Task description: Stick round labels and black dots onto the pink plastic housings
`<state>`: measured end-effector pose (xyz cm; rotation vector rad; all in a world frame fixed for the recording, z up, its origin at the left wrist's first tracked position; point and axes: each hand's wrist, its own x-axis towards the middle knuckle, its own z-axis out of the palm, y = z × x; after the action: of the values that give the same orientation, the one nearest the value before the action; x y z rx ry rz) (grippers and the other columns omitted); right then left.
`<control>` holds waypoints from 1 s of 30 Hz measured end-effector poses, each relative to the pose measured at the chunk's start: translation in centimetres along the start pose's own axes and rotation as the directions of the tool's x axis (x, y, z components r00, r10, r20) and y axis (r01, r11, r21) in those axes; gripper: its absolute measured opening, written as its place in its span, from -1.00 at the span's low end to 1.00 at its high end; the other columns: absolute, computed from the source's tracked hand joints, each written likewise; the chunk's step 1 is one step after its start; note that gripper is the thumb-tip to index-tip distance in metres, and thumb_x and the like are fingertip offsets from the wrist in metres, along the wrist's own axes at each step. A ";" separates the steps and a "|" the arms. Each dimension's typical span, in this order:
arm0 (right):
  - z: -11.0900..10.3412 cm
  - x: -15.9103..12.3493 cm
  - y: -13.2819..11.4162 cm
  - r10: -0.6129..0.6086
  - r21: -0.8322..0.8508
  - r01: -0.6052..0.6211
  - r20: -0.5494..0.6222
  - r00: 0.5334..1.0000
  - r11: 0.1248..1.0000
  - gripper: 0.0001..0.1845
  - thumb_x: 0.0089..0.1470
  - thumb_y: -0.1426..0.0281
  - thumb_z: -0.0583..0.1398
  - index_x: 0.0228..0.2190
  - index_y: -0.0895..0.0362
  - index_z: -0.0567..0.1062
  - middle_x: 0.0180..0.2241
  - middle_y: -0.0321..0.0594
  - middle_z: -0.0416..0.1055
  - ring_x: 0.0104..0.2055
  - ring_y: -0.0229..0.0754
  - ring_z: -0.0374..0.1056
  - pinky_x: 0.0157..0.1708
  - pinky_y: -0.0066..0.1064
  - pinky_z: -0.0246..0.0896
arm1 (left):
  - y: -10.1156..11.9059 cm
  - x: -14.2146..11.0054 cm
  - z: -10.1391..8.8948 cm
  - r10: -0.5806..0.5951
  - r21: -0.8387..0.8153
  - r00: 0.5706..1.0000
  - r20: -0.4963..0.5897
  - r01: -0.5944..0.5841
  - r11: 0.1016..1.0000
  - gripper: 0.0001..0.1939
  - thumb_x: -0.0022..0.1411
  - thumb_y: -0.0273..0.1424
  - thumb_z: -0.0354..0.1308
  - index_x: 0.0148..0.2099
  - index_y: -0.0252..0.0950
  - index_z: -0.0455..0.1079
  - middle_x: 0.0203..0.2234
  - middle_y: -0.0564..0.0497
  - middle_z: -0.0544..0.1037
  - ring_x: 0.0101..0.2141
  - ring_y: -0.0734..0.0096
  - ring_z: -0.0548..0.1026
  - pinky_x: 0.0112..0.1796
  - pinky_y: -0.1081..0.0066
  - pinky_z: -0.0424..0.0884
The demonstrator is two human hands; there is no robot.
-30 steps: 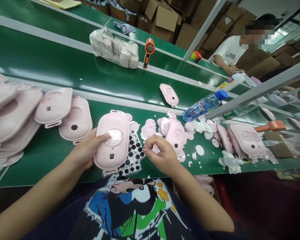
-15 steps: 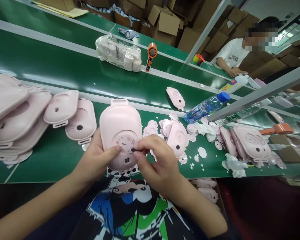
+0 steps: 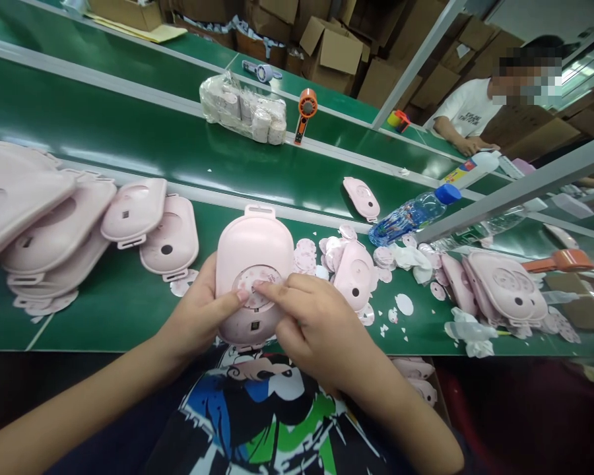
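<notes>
My left hand (image 3: 198, 315) grips a pink plastic shell (image 3: 254, 254) tilted up over the front edge of the green bench, thumb resting beside its round recess. A round patterned sticker (image 3: 255, 287) lies in that recess. My right hand (image 3: 311, 323) lies over the shell's lower right, its fingertips pressed flat on the sticker. A second pink shell (image 3: 355, 272) lies just right of my right hand, ringed by loose round stickers (image 3: 305, 254).
Several pink shells (image 3: 54, 221) are stacked at left, more (image 3: 499, 290) at right beside white backing scraps. A water bottle (image 3: 413, 212), one shell on the belt (image 3: 361, 196), a bagged bundle (image 3: 245, 113) and an orange tool (image 3: 304, 112) lie farther back. A co-worker (image 3: 468, 109) sits at far right.
I lifted the shell off the dotted sticker sheet and tilted it toward me. My right hand came from the sheet onto the shell's recess, where a sticker now sits under its fingertips.
</notes>
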<state>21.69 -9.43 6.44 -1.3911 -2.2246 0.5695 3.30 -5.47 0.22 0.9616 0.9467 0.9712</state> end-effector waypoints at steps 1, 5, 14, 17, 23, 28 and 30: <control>0.0 0.1 0.1 -0.008 0.018 0.008 0.001 1.000 1.000 -0.45 0.02 0.59 0.02 0.02 0.22 0.52 -0.32 -0.14 0.43 -0.27 -0.12 0.32 -0.22 -0.24 0.28 | 0.0 0.0 0.0 -0.003 0.004 1.000 -0.006 0.003 1.000 -0.34 0.07 -0.18 0.35 0.17 -0.26 0.26 -0.09 -0.13 0.50 -0.10 0.05 0.49 -0.22 0.28 0.49; 0.6 0.1 0.2 -0.025 0.189 0.053 -0.149 0.989 0.980 -0.56 0.12 0.58 0.06 0.03 0.23 0.45 -0.29 -0.17 0.44 -0.25 -0.19 0.33 -0.20 -0.32 0.29 | 0.2 -0.1 0.1 -0.010 0.037 1.000 -0.025 0.011 0.999 -0.33 0.09 -0.17 0.34 0.18 -0.28 0.23 -0.10 -0.14 0.50 -0.14 0.08 0.50 -0.27 0.29 0.49; 0.4 -0.7 -1.0 -0.030 0.194 0.104 -0.354 0.935 0.975 -0.77 0.11 0.58 0.14 -0.19 0.14 0.46 -0.33 -0.29 0.42 -0.30 -0.27 0.31 -0.28 -0.40 0.23 | -0.6 0.5 0.2 0.112 0.066 0.989 -0.096 -0.106 0.992 -0.37 0.12 -0.19 0.33 0.19 -0.12 0.23 -0.05 -0.06 0.48 -0.04 0.08 0.47 -0.18 0.29 0.49; 0.4 -0.7 -0.8 -0.038 0.202 0.085 -0.226 0.973 0.976 -0.58 0.05 0.62 0.08 -0.06 0.22 0.49 -0.35 -0.23 0.41 -0.29 -0.24 0.32 -0.27 -0.39 0.26 | -0.6 0.4 0.4 0.076 -0.006 0.993 -0.092 -0.076 0.997 -0.40 0.10 -0.19 0.35 0.15 -0.10 0.27 -0.08 -0.03 0.51 -0.06 0.09 0.49 -0.22 0.33 0.51; 1.1 -0.6 -0.4 0.029 0.087 -0.015 -0.165 0.986 0.996 -0.48 0.01 0.57 0.02 -0.02 0.26 0.53 -0.38 -0.15 0.44 -0.32 -0.15 0.33 -0.30 -0.29 0.28 | -0.6 0.1 0.0 0.110 0.034 0.990 -0.088 -0.107 0.994 -0.40 0.06 -0.18 0.36 0.13 -0.11 0.30 -0.04 -0.08 0.51 -0.03 -0.03 0.47 -0.19 0.23 0.50; 1.0 -0.7 -0.9 0.049 0.057 -0.041 -0.147 0.988 0.998 -0.48 0.00 0.56 0.02 -0.03 0.22 0.55 -0.36 -0.14 0.46 -0.29 -0.13 0.34 -0.24 -0.26 0.29 | -0.5 -0.1 -0.1 0.111 0.074 0.990 -0.086 -0.105 0.992 -0.39 0.05 -0.16 0.36 0.13 -0.09 0.29 -0.03 -0.07 0.50 -0.01 -0.03 0.46 -0.18 0.22 0.48; 1.0 -0.7 -1.0 0.055 0.059 -0.047 -0.134 0.989 0.997 -0.48 0.00 0.55 0.02 -0.03 0.21 0.55 -0.36 -0.15 0.45 -0.30 -0.14 0.33 -0.25 -0.27 0.28 | -0.3 -0.2 0.1 0.107 0.080 0.989 -0.098 -0.099 0.992 -0.41 0.05 -0.16 0.36 0.11 -0.09 0.30 -0.04 -0.06 0.51 -0.03 0.00 0.47 -0.20 0.25 0.48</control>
<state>20.69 -10.60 6.07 -1.4187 -2.0563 0.5333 3.39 -5.71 0.02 1.0407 1.0329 1.0864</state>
